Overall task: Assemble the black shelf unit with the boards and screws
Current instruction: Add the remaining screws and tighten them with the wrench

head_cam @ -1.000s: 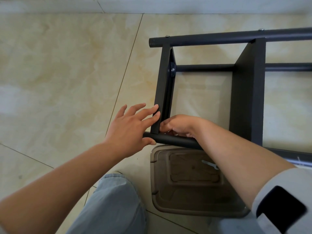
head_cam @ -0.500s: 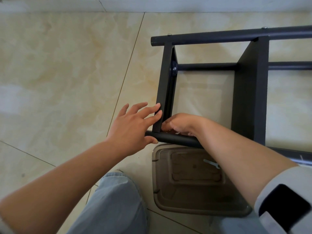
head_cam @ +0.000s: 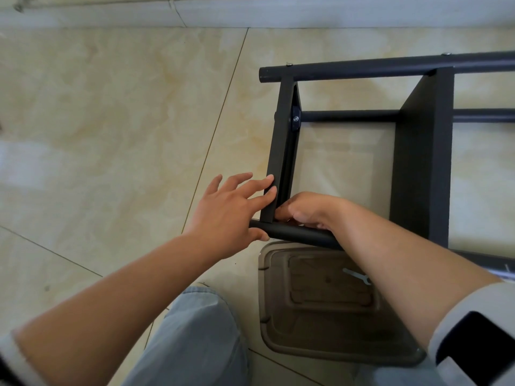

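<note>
The left hand lies spread against the black shelf unit. Its straight fingertips press the outer face of the end board, and the thumb rests on the near tube. The fingers are apart and extended, not wrapped round anything.

The right hand sits just inside the same corner, at 3 o'clock from the left hand. Its fingers are curled down at the joint where the end board meets the near tube. Whether they pinch a screw or only the frame cannot be told, as the fingertips are hidden behind the board edge.

The shelf unit lies on its side on the tiled floor, filling the frame from 12 to 3 o'clock. The end board runs from the hands toward 12 o'clock up to the far tube. A bolt shows on a bracket inside the end board, where a third tube joins it. A second board stands parallel to the end board at 2 o'clock.

At 5 o'clock from the hands, a translucent brown tray lies on the floor under the right forearm, with a small flat wrench in it. A knee in light jeans occupies 6 o'clock.
</note>
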